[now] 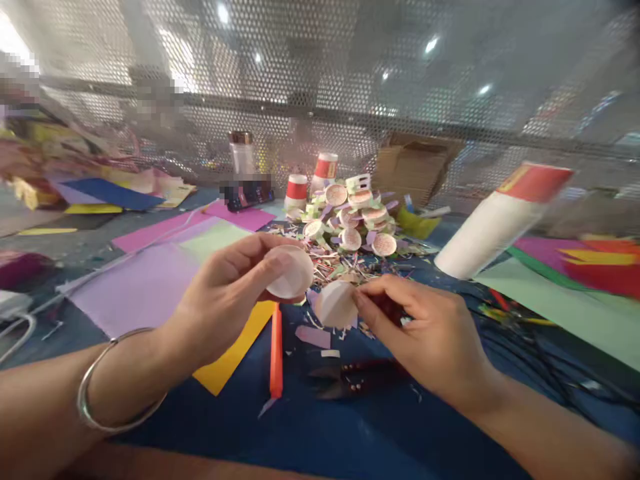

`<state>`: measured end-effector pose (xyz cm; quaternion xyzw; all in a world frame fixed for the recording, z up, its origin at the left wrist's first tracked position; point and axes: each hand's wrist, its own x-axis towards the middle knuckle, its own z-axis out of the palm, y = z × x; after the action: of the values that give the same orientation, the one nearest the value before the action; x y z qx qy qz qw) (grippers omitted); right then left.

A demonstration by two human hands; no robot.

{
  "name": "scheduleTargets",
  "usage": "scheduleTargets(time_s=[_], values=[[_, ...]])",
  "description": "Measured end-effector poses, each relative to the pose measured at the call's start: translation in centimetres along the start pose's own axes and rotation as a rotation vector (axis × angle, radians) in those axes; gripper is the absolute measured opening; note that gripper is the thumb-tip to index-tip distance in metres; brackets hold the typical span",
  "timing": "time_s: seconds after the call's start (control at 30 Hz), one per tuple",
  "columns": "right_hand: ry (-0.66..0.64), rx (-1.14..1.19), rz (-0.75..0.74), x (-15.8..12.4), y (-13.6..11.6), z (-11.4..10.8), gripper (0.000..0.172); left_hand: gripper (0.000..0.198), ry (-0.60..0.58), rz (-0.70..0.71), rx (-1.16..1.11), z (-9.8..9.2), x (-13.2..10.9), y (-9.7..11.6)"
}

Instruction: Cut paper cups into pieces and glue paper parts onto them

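Note:
Between thumb and fingers, my left hand grips a white paper disc with a raised-looking rim. My right hand pinches the edge of a second whitish round paper piece, just right of and below the first; the two look slightly apart. Under my hands, the blue table carries purple paper scraps, an orange stick-like tool and dark thread snips. Beyond them rises a heap of round paper pieces with patterned faces and green and purple paper bits.
Lilac paper sheets and a yellow strip lie left. A tall stack of white-and-red paper cups leans at right, near coloured sheets and black cables. Behind stand a cardboard box, a jar and a perforated metal screen.

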<state>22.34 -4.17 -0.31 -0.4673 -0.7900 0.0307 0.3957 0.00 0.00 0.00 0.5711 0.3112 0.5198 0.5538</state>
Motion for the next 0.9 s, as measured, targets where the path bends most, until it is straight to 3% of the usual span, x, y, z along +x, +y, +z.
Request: scheduleTargets(time_s=[0.1,0.27,0.37,0.53,0.7,0.8,0.9], values=[[-0.005,0.014,0.024,0.2,0.6,0.1,0.011,0.012,-0.009,0.083,0.077,0.1,-0.6,0.5],[-0.030,0.008,0.019,0.4,0.3,0.4,0.013,0.017,-0.213,0.245,0.400,0.6,-1.8,0.2],[-0.044,0.041,0.004,0.3,-0.3,0.6,0.013,0.023,-0.249,0.286,0.482,0.9,-1.6,-0.7],[-0.035,0.116,0.023,0.0,-0.5,0.8,0.008,0.034,-0.249,0.193,0.398,1.1,-1.0,-1.7],[-0.071,0.156,0.046,0.0,-0.4,0.7,0.010,0.054,-0.218,-0.030,0.330,1.1,-0.9,-2.2],[-0.058,0.152,0.043,0.0,-0.4,0.7,0.009,0.046,-0.263,-0.107,0.303,1.1,-0.8,-2.3],[-0.060,0.139,0.018,0.0,-0.4,0.7,0.009,0.035,-0.314,-0.099,0.290,1.2,-0.7,-2.0]])
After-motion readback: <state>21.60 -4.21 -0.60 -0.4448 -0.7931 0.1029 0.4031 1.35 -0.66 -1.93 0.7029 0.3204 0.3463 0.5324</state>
